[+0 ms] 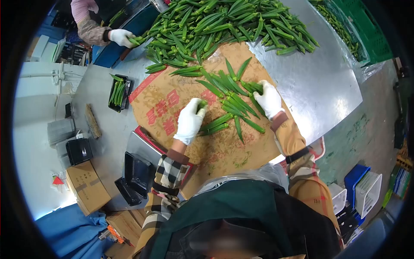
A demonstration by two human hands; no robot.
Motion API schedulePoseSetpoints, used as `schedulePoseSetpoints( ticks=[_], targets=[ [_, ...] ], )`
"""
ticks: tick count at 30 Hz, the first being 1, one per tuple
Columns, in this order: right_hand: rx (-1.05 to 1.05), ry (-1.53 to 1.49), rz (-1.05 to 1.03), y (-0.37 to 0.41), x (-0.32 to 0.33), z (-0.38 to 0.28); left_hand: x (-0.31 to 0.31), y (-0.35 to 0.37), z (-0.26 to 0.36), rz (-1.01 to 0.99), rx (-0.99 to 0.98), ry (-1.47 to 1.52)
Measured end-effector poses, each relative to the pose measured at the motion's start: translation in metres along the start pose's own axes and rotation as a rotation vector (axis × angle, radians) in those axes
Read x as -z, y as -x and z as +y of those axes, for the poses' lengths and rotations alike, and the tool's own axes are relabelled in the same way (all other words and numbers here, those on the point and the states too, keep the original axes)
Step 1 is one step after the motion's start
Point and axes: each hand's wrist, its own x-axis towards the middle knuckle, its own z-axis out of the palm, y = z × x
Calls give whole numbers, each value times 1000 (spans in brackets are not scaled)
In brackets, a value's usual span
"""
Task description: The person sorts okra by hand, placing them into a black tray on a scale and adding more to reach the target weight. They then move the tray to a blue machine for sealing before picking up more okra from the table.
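My left hand (189,121), in a white glove, is closed around an okra pod (202,104), of which only a green end shows between thumb and fingers. Over the right side of the cardboard sheet (215,149), my right hand (269,100), also gloved, has its fingers closed on okra pods (251,86). Between the two hands lies a loose spread of okra (236,105), the pods pointing in different directions. A large heap of okra (224,26) covers the far part of the metal table (317,82) and the cardboard's far edge.
A black tray (117,93) with okra stands at the left, and black trays (137,174) lie nearer me. A co-worker's gloved hand (122,38) holds okra at the far left. A green crate (366,30) with okra stands far right. Cardboard boxes (87,187) sit lower left.
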Motion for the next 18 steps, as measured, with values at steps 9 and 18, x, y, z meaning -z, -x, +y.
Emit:
schedulePoseSetpoints(
  ticks=[9, 18],
  targets=[
    [-128, 90, -120, -19, 20, -28, -32, 26, 10, -15, 19, -151],
    [132, 287, -37, 33, -3, -3, -28, 28, 10, -131, 139, -242]
  ],
)
